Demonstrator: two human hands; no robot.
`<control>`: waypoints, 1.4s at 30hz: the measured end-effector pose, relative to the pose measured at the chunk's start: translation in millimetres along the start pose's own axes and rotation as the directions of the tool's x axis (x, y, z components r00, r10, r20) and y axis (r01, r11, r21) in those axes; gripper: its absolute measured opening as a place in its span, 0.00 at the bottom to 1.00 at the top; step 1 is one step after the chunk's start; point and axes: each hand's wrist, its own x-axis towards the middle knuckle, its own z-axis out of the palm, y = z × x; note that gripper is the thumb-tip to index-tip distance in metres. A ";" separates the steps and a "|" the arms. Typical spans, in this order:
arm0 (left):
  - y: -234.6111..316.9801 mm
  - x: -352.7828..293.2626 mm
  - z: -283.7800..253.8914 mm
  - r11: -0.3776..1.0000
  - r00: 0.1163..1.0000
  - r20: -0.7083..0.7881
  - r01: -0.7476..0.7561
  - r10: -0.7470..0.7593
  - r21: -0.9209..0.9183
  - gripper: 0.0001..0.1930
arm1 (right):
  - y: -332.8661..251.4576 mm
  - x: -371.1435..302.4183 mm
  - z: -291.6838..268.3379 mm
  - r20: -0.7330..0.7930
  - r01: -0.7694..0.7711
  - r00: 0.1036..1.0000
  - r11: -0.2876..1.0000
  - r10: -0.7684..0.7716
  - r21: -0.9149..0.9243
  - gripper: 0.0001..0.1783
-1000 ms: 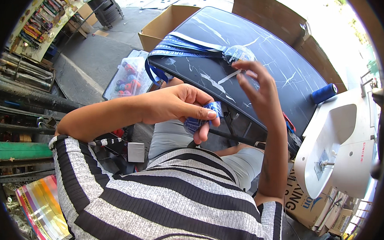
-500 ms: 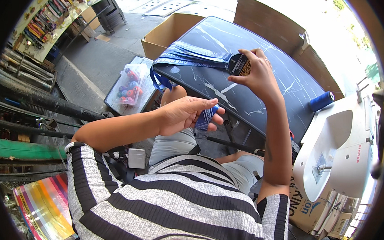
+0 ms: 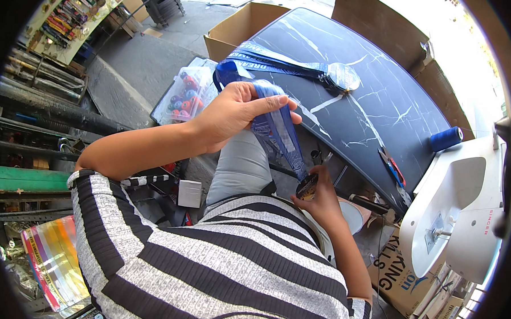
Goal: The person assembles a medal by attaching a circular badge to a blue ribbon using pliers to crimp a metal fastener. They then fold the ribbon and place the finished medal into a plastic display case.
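My left hand [image 3: 243,114] is closed on a blue printed ribbon [image 3: 282,135], pinched between thumb and fingers at the table's near left corner. The ribbon runs down in a slanting loop to a dark round medal [image 3: 307,187]. My right hand [image 3: 324,199] grips that medal low over my lap, beside the table's near edge. On the dark marbled table [image 3: 348,121] lies a pile of round medals [image 3: 343,78], its top one silvery. Their blue ribbons [image 3: 277,62] stretch left and hang over the table's corner.
Red-handled scissors [image 3: 393,168] and a blue thread spool [image 3: 445,139] lie at the table's right end. A white sewing machine [image 3: 465,191] stands beyond. Left of the table is a clear plastic box [image 3: 181,93] of colourful spools. Cardboard boxes [image 3: 229,36] stand behind.
My right hand has come from the tabletop down to my lap with a medal. My left hand has moved up slightly, and the ribbon is now drawn out between both hands. The medal pile is uncovered.
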 end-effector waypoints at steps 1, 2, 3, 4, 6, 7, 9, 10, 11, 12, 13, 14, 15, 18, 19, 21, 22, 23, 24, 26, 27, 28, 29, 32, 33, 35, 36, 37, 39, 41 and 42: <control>4.0 -2.3 -1.6 0.999 1.000 0.000 -0.015 0.015 0.033 0.15 | 19.7 2.9 10.9 0.020 0.015 1.000 1.000 -0.015 -0.018 0.42; 7.3 -4.3 -2.6 0.999 0.999 0.026 -0.044 0.043 0.030 0.15 | 39.2 5.3 21.2 0.048 0.009 0.999 0.999 -0.007 -0.039 0.42; 10.7 -6.3 -4.0 0.997 0.996 0.049 -0.073 0.072 0.027 0.14 | 57.8 8.9 31.2 0.076 0.007 0.997 0.998 -0.002 -0.061 0.42; 13.3 -8.4 -5.1 0.992 0.989 0.088 -0.123 0.122 0.003 0.14 | 74.7 13.7 40.7 0.119 -0.027 0.992 0.996 0.038 -0.087 0.42; 15.8 -12.1 -5.2 0.990 0.989 0.042 -0.139 0.139 0.003 0.13 | 102.7 23.2 57.5 0.133 0.040 0.991 0.990 -0.022 -0.136 0.42; 15.8 -13.9 -4.5 0.986 0.986 0.044 -0.162 0.164 -0.039 0.12 | 113.4 26.4 63.9 0.160 0.037 0.987 0.985 -0.010 -0.170 0.40; 15.4 -16.8 -2.3 0.981 0.981 0.050 -0.185 0.189 -0.066 0.11 | 128.8 31.4 73.4 0.191 0.030 0.982 0.977 0.011 -0.212 0.38; 15.3 -18.3 -1.2 0.982 0.981 0.056 -0.185 0.187 -0.049 0.10 | 133.9 33.8 76.8 0.195 0.024 0.981 0.976 0.019 -0.218 0.38; 15.6 -19.2 0.0 0.984 0.983 0.057 -0.174 0.175 -0.035 0.10 | 138.0 35.5 78.9 0.199 0.017 0.980 0.974 0.029 -0.225 0.37; 16.5 -19.9 0.8 0.986 0.983 0.080 -0.165 0.166 -0.018 0.09 | 141.1 37.3 80.3 0.210 0.019 0.977 0.979 0.025 -0.203 0.38; 18.1 -20.6 1.4 0.989 0.985 0.097 -0.145 0.145 -0.002 0.09 | 143.9 38.6 81.2 0.221 0.019 0.975 0.983 0.022 -0.181 0.39; 19.4 -21.1 2.4 0.992 0.986 0.113 -0.125 0.123 0.014 0.08 | 146.4 39.8 82.0 0.229 0.020 0.973 0.988 0.017 -0.156 0.39; 22.4 -21.2 2.2 0.997 0.991 0.123 -0.063 0.057 0.047 0.09 | 149.0 40.8 82.8 0.213 0.020 0.977 0.992 0.008 -0.126 0.40; 30.9 -19.5 3.0 0.990 0.984 0.150 0.085 -0.101 0.111 0.09 | 158.6 43.7 85.8 0.161 0.042 0.986 0.997 -0.031 -0.066 0.43; 32.1 -18.4 5.0 0.988 0.979 0.161 0.110 -0.126 0.107 0.09 | 162.4 44.7 87.1 0.149 0.061 0.988 0.996 -0.050 -0.071 0.44; 36.0 -16.4 7.6 0.983 0.967 0.196 0.146 -0.166 0.114 0.11 | 169.8 45.5 90.2 0.131 0.101 0.987 0.991 -0.090 -0.084 0.46; 39.1 -15.1 7.7 0.980 0.959 0.218 0.156 -0.181 0.126 0.13 | 172.8 45.4 91.9 0.125 0.124 0.986 0.988 -0.112 -0.090 0.47; 42.1 -14.3 7.9 0.975 0.952 0.232 0.168 -0.199 0.147 0.15 | 175.3 45.1 93.2 0.140 0.106 0.986 0.989 -0.091 -0.102 0.47; 44.8 -14.2 8.2 0.970 0.940 0.261 0.185 -0.221 0.157 0.14 | 177.0 44.5 94.2 0.128 0.114 0.986 0.990 -0.103 -0.082 0.48; 49.2 -14.9 9.9 0.955 0.913 0.302 0.223 -0.275 0.195 0.15 | 176.6 42.9 96.7 0.157 0.012 0.988 0.998 -0.002 -0.060 0.49; 50.1 -16.1 12.1 0.959 0.907 0.317 0.241 -0.278 0.152 0.15 | 174.8 42.3 97.8 0.125 0.074 0.990 0.996 -0.067 -0.051 0.47; 50.1 -18.0 15.1 0.959 0.899 0.335 0.262 -0.283 0.109 0.15 | 172.3 41.9 99.2 0.101 0.099 0.990 0.994 -0.094 -0.048 0.46; 50.7 -19.1 17.8 0.959 0.885 0.373 0.276 -0.277 0.055 0.15 | 169.4 41.9 100.7 0.082 0.089 0.993 0.995 -0.085 -0.048 0.44; 54.3 -21.2 24.2 0.970 0.888 0.397 0.243 -0.232 0.023 0.14 | 163.5 43.4 105.9 0.104 0.102 0.990 0.993 -0.095 -0.062 0.46; 55.9 -22.0 25.7 0.972 0.895 0.383 0.232 -0.230 0.041 0.15 | 163.4 44.8 108.3 0.138 0.093 0.987 0.994 -0.083 -0.064 0.48; 58.4 -23.9 28.3 0.979 0.905 0.376 0.196 -0.199 0.046 0.16 | 165.5 46.8 113.5 0.206 0.071 0.977 0.995 -0.056 -0.070 0.52; 58.4 -24.8 29.8 0.984 0.910 0.374 0.167 -0.178 0.060 0.16 | 166.3 47.1 116.2 0.184 0.081 0.980 0.995 -0.069 -0.058 0.52; 58.2 -26.3 31.4 0.988 0.917 0.367 0.138 -0.156 0.076 0.16 | 165.7 47.4 117.9 0.164 0.092 0.983 0.995 -0.083 -0.047 0.52; 56.7 -29.1 34.1 0.991 0.932 0.341 0.097 -0.122 0.090 0.15 | 156.7 44.2 114.9 0.118 0.086 0.990 0.990 -0.074 -0.108 0.54; 56.5 -30.5 34.4 0.993 0.938 0.330 0.076 -0.102 0.091 0.15 | 129.6 40.3 101.8 0.107 0.001 0.994 0.959 0.031 -0.283 0.56; 56.9 -30.7 33.6 0.993 0.942 0.322 0.066 -0.093 0.094 0.15 | 110.1 40.0 87.7 0.156 0.018 0.987 0.957 0.028 -0.289 0.53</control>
